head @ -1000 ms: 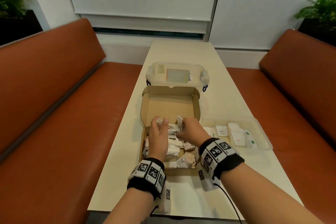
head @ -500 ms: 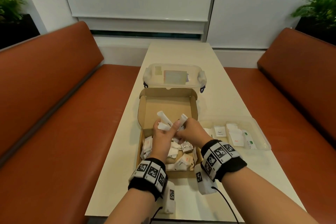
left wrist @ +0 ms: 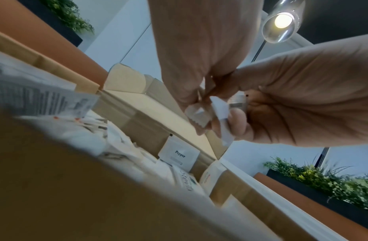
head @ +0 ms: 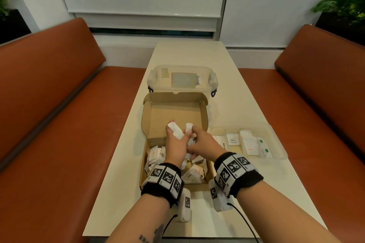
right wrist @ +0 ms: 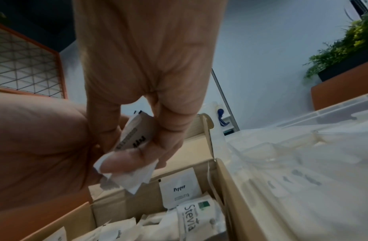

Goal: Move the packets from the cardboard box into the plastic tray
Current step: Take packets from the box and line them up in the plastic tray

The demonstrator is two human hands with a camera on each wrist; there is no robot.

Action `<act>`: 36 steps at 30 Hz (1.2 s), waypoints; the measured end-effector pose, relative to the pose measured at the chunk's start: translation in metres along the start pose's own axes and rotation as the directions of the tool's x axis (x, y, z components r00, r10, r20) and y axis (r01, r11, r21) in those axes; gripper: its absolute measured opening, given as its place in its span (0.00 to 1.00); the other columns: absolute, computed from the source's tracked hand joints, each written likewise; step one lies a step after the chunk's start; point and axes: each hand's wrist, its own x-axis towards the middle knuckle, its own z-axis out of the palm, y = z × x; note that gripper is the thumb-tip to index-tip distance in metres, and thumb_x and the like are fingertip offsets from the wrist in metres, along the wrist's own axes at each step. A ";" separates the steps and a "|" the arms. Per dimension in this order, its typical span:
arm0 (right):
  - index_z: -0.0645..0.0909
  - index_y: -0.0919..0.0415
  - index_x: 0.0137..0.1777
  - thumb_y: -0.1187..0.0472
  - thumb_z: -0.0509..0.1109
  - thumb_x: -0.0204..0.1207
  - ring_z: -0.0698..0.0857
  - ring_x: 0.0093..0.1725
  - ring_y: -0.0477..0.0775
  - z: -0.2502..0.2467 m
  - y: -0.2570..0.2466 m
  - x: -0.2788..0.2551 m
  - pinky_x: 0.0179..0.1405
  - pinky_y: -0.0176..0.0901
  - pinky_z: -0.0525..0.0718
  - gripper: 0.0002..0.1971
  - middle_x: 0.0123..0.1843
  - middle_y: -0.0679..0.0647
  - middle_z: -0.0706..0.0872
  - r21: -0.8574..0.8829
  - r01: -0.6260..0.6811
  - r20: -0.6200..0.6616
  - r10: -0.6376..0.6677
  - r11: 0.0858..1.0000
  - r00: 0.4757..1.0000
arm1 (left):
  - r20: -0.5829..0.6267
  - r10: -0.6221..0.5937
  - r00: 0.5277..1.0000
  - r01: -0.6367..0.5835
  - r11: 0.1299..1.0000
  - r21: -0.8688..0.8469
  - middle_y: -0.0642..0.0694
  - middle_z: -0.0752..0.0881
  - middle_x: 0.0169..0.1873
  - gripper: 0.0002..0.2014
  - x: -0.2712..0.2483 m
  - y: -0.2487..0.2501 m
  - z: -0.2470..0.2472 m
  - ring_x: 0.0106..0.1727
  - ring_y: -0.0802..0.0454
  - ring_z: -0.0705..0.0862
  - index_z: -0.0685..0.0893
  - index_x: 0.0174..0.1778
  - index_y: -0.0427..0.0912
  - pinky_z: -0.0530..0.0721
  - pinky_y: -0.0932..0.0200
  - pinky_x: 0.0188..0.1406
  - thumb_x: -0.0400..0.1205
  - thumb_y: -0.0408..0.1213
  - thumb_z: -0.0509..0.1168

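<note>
Both hands raised together over the middle of the open cardboard box (head: 173, 113), clear of its walls. Left hand (head: 175, 145) has its fingers curled round white packets (head: 176, 130), whose ends stick up past the fingertips. Right hand (head: 201, 145) presses against the left, thumb and fingers pinching a small pepper packet (right wrist: 135, 135); in the right wrist view a second white packet sits under the thumb. More packets lie heaped in the near half of the box; one pepper packet (right wrist: 180, 187) leans on the inner wall, a stevia packet (right wrist: 194, 216) in front of it. Box lid stands open at the far side, just before a clear lidded container (head: 182, 79). The plastic tray (head: 276, 144) sits just beside the box's right wall, holding a few packets in a row. Table (head: 246, 104) is bare beyond the tray and along its left edge. Orange benches (head: 59, 124) flank both long edges.
</note>
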 end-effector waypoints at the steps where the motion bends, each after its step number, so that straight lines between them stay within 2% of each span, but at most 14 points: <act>1: 0.71 0.53 0.57 0.67 0.73 0.68 0.86 0.23 0.45 0.000 0.002 0.000 0.24 0.37 0.86 0.20 0.50 0.50 0.79 -0.005 -0.014 -0.012 0.014 1.000 1.000 | -0.011 0.001 1.000 -0.001 1.000 0.012 0.38 0.80 0.61 0.32 0.001 -0.001 0.001 0.60 0.39 0.83 0.61 0.74 0.58 0.83 0.35 0.58 0.80 0.33 0.68; 3: 0.70 0.54 0.57 0.66 0.75 0.68 0.86 0.23 0.47 -0.001 0.006 0.000 0.27 0.39 0.87 0.21 0.49 0.48 0.78 0.024 -0.047 -0.032 0.048 0.999 0.998 | -0.046 0.016 0.999 -0.016 1.000 0.008 0.37 0.80 0.62 0.29 0.001 -0.005 0.003 0.60 0.40 0.83 0.62 0.73 0.58 0.85 0.42 0.57 0.81 0.32 0.66; 6: 0.72 0.53 0.55 0.64 0.77 0.67 0.88 0.25 0.47 -0.004 0.012 -0.001 0.33 0.42 0.89 0.21 0.47 0.43 0.77 0.061 -0.068 -0.026 0.070 0.996 0.997 | -0.101 0.045 0.994 -0.049 0.998 -0.036 0.37 0.81 0.62 0.27 0.003 -0.008 0.004 0.57 0.47 0.84 0.62 0.74 0.55 0.83 0.59 0.45 0.83 0.30 0.63; 9: 0.76 0.56 0.51 0.62 0.79 0.67 0.88 0.27 0.47 -0.007 0.018 -0.002 0.35 0.42 0.89 0.17 0.49 0.40 0.79 0.074 -0.065 -0.009 0.066 0.995 0.998 | -0.135 0.037 0.990 -0.044 0.998 -0.052 0.40 0.84 0.55 0.27 0.004 -0.010 0.008 0.45 0.60 0.84 0.60 0.75 0.55 0.78 0.66 0.37 0.84 0.30 0.60; 12: 0.81 0.60 0.45 0.62 0.81 0.66 0.90 0.31 0.51 -0.009 0.024 -0.003 0.38 0.47 0.91 0.12 0.50 0.47 0.83 0.133 -0.059 -0.031 0.064 0.989 0.997 | -0.165 0.019 0.986 -0.033 0.996 -0.085 0.41 0.84 0.53 0.27 0.004 -0.009 0.010 0.39 0.61 0.85 0.58 0.77 0.53 0.81 0.64 0.36 0.85 0.30 0.58; 15: 0.84 0.64 0.42 0.64 0.81 0.66 0.90 0.38 0.51 -0.014 0.029 -0.005 0.40 0.47 0.91 0.09 0.52 0.53 0.86 0.208 -0.041 -0.055 0.053 0.977 0.997 | -0.187 -0.008 0.982 -0.022 0.988 -0.154 0.40 0.83 0.53 0.27 0.004 -0.007 0.010 0.40 0.52 0.86 0.56 0.78 0.53 0.85 0.62 0.30 0.86 0.29 0.57; 18: 0.84 0.62 0.39 0.63 0.80 0.68 0.87 0.30 0.49 -0.022 0.033 -0.006 0.37 0.43 0.88 0.06 0.42 0.53 0.87 0.190 -0.055 -0.093 0.073 0.980 0.993 | -0.204 -0.041 0.978 -0.009 0.971 -0.237 0.42 0.84 0.49 0.26 0.006 -0.003 0.008 0.40 0.49 0.87 0.57 0.75 0.55 0.86 0.60 0.27 0.86 0.30 0.57; 21: 0.83 0.62 0.37 0.65 0.75 0.72 0.83 0.30 0.50 -0.027 0.037 -0.005 0.33 0.42 0.87 0.05 0.37 0.54 0.86 0.204 -0.043 -0.167 0.078 0.978 0.983 | -0.196 -0.066 0.978 -0.001 0.946 -0.325 0.41 0.84 0.48 0.24 0.007 0.001 0.012 0.40 0.46 0.88 0.59 0.74 0.54 0.86 0.52 0.35 0.86 0.29 0.57; 24: 0.83 0.63 0.41 0.63 0.68 0.78 0.76 0.27 0.45 -0.031 0.037 -0.002 0.27 0.35 0.76 0.06 0.33 0.51 0.81 0.205 -0.062 -0.228 0.109 0.977 0.968 | -0.152 -0.092 0.984 0.016 0.896 -0.443 0.38 0.83 0.47 0.25 0.006 0.002 0.021 0.39 0.43 0.86 0.59 0.74 0.51 0.85 0.47 0.41 0.85 0.25 0.56; 26: 0.84 0.66 0.46 0.62 0.64 0.80 0.74 0.28 0.44 -0.033 0.037 0.000 0.26 0.32 0.70 0.09 0.32 0.48 0.79 0.215 -0.076 -0.241 0.128 0.974 0.962 | -0.119 -0.111 0.987 0.039 0.871 -0.489 0.32 0.83 0.50 0.24 0.004 0.003 0.028 0.42 0.40 0.85 0.59 0.74 0.50 0.85 0.44 0.44 0.85 0.25 0.56; 28: 0.85 0.66 0.46 0.61 0.62 0.81 0.72 0.26 0.44 -0.035 0.036 -0.001 0.22 0.31 0.69 0.12 0.30 0.48 0.77 0.234 -0.079 -0.223 0.132 0.969 0.966 | -0.097 -0.126 0.987 0.059 0.857 -0.512 0.29 0.83 0.50 0.23 0.002 0.003 0.034 0.43 0.39 0.84 0.60 0.73 0.48 0.84 0.41 0.47 0.85 0.26 0.56; 32: 0.81 0.58 0.35 0.53 0.65 0.81 0.73 0.19 0.41 -0.035 0.033 -0.008 0.17 0.32 0.70 0.14 0.24 0.46 0.77 0.310 -0.049 -0.150 0.100 0.949 0.984 | -0.078 -0.117 0.990 0.064 0.869 -0.490 0.32 0.86 0.49 0.21 0.001 0.007 0.045 0.45 0.42 0.86 0.60 0.72 0.46 0.84 0.45 0.48 0.86 0.27 0.56; 34: 0.82 0.57 0.36 0.54 0.69 0.78 0.74 0.18 0.38 -0.035 0.035 -0.010 0.17 0.30 0.71 0.11 0.24 0.45 0.78 0.294 -0.037 -0.150 0.085 0.955 0.985 | -0.049 -0.091 0.995 0.058 0.882 -0.467 0.37 0.88 0.44 0.19 -0.001 0.008 0.049 0.43 0.46 0.87 0.60 0.70 0.46 0.85 0.48 0.46 0.86 0.28 0.56; 36: 0.84 0.60 0.41 0.56 0.71 0.77 0.75 0.18 0.36 -0.037 0.038 -0.010 0.17 0.29 0.71 0.08 0.27 0.46 0.81 0.290 -0.036 -0.170 0.089 0.956 0.982 | -0.018 -0.086 0.996 0.068 0.885 -0.461 0.39 0.88 0.41 0.17 -0.002 0.008 0.053 0.41 0.47 0.87 0.61 0.69 0.43 0.86 0.51 0.41 0.86 0.28 0.56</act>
